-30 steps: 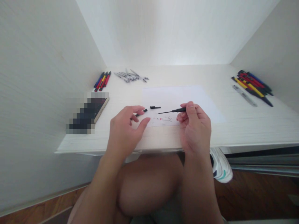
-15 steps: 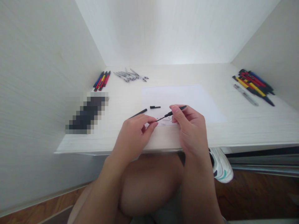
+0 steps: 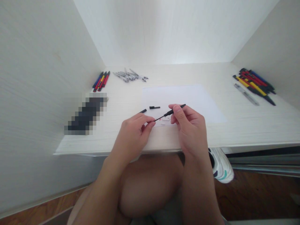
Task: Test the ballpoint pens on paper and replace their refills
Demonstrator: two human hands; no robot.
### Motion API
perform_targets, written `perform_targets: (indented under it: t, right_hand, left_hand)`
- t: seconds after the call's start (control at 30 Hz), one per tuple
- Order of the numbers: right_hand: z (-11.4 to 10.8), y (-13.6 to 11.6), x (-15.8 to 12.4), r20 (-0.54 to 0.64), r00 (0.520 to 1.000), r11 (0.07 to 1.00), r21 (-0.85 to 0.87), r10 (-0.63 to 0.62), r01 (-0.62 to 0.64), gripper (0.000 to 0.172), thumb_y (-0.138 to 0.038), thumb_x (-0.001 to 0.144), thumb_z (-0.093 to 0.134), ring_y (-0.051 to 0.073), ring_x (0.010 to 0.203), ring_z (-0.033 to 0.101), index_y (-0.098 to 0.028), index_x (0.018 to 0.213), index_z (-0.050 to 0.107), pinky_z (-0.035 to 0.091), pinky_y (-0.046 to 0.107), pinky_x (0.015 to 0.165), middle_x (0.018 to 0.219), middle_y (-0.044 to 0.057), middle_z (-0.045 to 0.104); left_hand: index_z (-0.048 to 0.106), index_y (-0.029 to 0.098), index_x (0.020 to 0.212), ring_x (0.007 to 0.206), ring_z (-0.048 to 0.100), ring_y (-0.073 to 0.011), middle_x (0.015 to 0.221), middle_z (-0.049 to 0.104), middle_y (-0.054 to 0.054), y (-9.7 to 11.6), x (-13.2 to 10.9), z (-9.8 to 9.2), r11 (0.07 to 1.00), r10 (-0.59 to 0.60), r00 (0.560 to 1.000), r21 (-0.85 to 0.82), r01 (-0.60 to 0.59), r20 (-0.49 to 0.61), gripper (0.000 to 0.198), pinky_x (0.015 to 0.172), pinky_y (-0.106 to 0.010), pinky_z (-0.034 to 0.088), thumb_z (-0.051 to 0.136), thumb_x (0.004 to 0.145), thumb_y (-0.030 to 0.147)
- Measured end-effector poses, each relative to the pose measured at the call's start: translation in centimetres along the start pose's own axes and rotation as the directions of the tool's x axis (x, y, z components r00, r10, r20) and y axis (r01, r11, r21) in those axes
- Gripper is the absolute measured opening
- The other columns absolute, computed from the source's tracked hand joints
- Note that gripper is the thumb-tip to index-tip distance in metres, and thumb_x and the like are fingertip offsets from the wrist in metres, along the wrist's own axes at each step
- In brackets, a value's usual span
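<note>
Between thumb and forefinger, my left hand (image 3: 131, 132) pinches the end of a thin dark rod (image 3: 160, 117) that looks like a pen refill. Its other end enters a black pen section (image 3: 169, 112), which my right hand (image 3: 191, 126) grips with closed fingers. The section slants up to the right, above the front of a white paper sheet (image 3: 185, 95). Just beyond the hands lies a short black pen cap (image 3: 154, 107). A black pen barrel (image 3: 143, 110) is partly hidden behind my left hand. Small pale and reddish pieces (image 3: 165, 119) lie on the paper below the rod.
At the back left are several coloured pens (image 3: 101, 82) and a pile of clear pens (image 3: 130, 75). A blurred dark object (image 3: 86, 115) lies by the left wall. More coloured markers (image 3: 256, 82) and one clear pen (image 3: 246, 94) are at the right. The desk's front edge (image 3: 159, 150) runs below my hands.
Both hands have shifted slightly left, still holding the rod and the black pen section. My left hand now covers more of the barrel. The small pieces on the paper show more clearly.
</note>
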State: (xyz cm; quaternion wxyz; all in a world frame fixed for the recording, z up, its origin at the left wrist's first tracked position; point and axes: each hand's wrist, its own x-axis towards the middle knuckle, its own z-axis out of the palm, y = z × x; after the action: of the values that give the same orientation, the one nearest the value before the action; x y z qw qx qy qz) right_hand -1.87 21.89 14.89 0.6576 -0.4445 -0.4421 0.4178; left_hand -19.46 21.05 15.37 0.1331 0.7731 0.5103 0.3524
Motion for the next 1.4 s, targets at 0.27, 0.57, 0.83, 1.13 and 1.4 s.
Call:
perform_targets:
  t: [0.27,0.57,0.83,1.13,1.4]
  right_hand:
    - [-0.22,0.42,0.61,-0.163,0.986,0.976,0.22,0.03,0.007,0.037,-0.053,0.088,0.076,0.011,0.064,0.055,-0.02,0.076,0.065,0.045,0.026,0.06,0.069,-0.001,0.058]
    - [-0.53,0.22,0.91,-0.248,0.967,0.93,0.367,0.065,0.031,0.036,-0.052,0.084,0.081,0.005,0.057,0.045,-0.019,0.084,0.068,0.041,0.022,0.053,0.087,-0.001,0.063]
    - [-0.61,0.41,0.89,-0.251,0.967,0.95,0.309,0.045,0.036,0.032,-0.053,0.087,0.076,0.008,0.069,0.059,-0.022,0.091,0.069,0.043,0.023,0.056,0.1,0.001,0.067]
    - [-0.53,0.47,0.85,-0.213,0.977,0.947,0.316,0.019,0.05,0.034,-0.052,0.087,0.077,0.006,0.061,0.053,-0.02,0.089,0.07,0.042,0.023,0.055,0.089,0.0,0.064]
    - [-0.47,0.29,0.77,-0.237,0.97,0.928,0.369,0.05,0.042,0.035,-0.05,0.082,0.082,0.006,0.058,0.05,-0.02,0.096,0.07,0.042,0.021,0.054,0.077,-0.004,0.058]
  left_hand:
    - [0.079,0.024,0.097,0.077,0.069,-0.0208,0.093,0.078,-0.004,-0.16,-0.01,-0.05,1.0,-0.009,0.999,-0.01,0.01,0.04,0.021,0.076,-0.032,0.054,0.059,0.098,0.032]
    - [0.078,0.021,0.096,0.069,0.065,-0.0165,0.087,0.077,-0.001,0.0,0.18,-0.6,0.999,-0.027,0.999,0.035,0.026,0.029,0.018,0.073,-0.03,0.052,0.06,0.096,0.025]
    - [0.075,0.021,0.094,0.063,0.063,-0.0148,0.08,0.075,0.001,-0.11,0.23,-0.5,0.999,-0.032,0.999,0.011,0.032,-0.016,0.013,0.069,-0.03,0.051,0.062,0.095,0.023]
    - [0.068,0.021,0.102,0.07,0.069,-0.0139,0.089,0.077,0.0,0.07,0.38,-0.1,0.971,-0.154,0.979,-0.206,0.124,-0.133,0.012,0.062,-0.025,0.053,0.065,0.092,0.016]
    - [0.061,0.022,0.104,0.076,0.074,-0.0156,0.093,0.077,-0.002,0.69,0.64,-0.11,0.857,-0.31,0.935,-0.477,0.195,-0.175,0.011,0.056,-0.022,0.055,0.063,0.097,0.03]
